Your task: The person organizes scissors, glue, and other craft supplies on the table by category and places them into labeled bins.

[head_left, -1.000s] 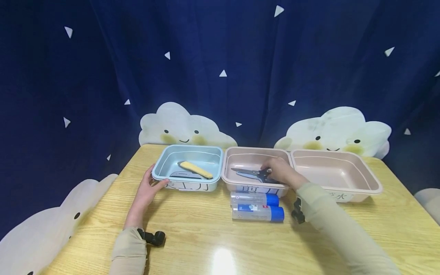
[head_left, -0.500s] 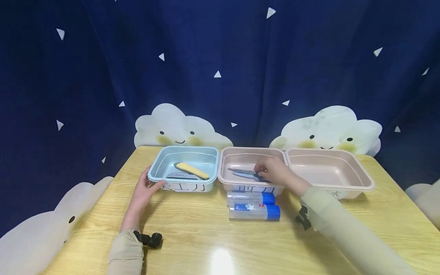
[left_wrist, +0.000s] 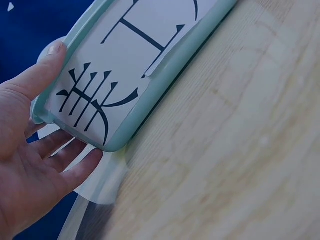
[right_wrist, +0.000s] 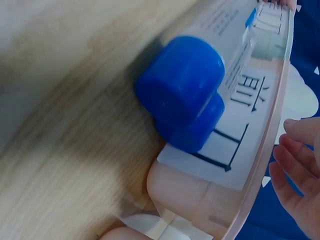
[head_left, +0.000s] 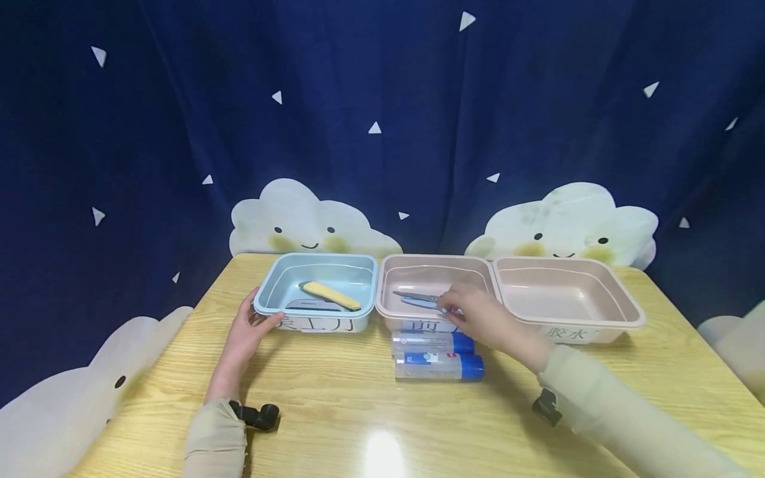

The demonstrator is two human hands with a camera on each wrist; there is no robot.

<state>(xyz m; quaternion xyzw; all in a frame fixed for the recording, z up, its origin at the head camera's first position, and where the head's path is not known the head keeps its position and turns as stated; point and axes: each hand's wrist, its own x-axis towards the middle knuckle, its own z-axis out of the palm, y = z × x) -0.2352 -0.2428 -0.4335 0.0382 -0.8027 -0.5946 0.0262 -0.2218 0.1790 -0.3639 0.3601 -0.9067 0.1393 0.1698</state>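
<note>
My left hand (head_left: 242, 335) grips the left front corner of the light blue bin (head_left: 267, 287). In the left wrist view its thumb lies on the rim and the fingers (left_wrist: 82, 167) bend against the bin's end below. That bin holds a yellow utility knife (head_left: 330, 294) and a grey cutter (head_left: 315, 305). Over the front rim of the middle pink bin (head_left: 391, 275) hovers my right hand (head_left: 487, 318). The right wrist view shows its fingers loosely bent with nothing between them. A pair of scissors (head_left: 420, 303) lies in the pink bin, its handles partly hidden by the hand.
Two clear glue tubes with blue caps, a rear one (head_left: 421, 342) and a front one (head_left: 427, 366), lie before the middle bin. To the right stands another pink bin (head_left: 621, 292) with a paper label. A dark blue curtain (head_left: 335, 99) hangs behind the wooden table (head_left: 323, 411).
My right hand has come away from the scissors, up and toward the front rim of the middle bin. The left hand keeps its place on the blue bin; the head view has shifted slightly.
</note>
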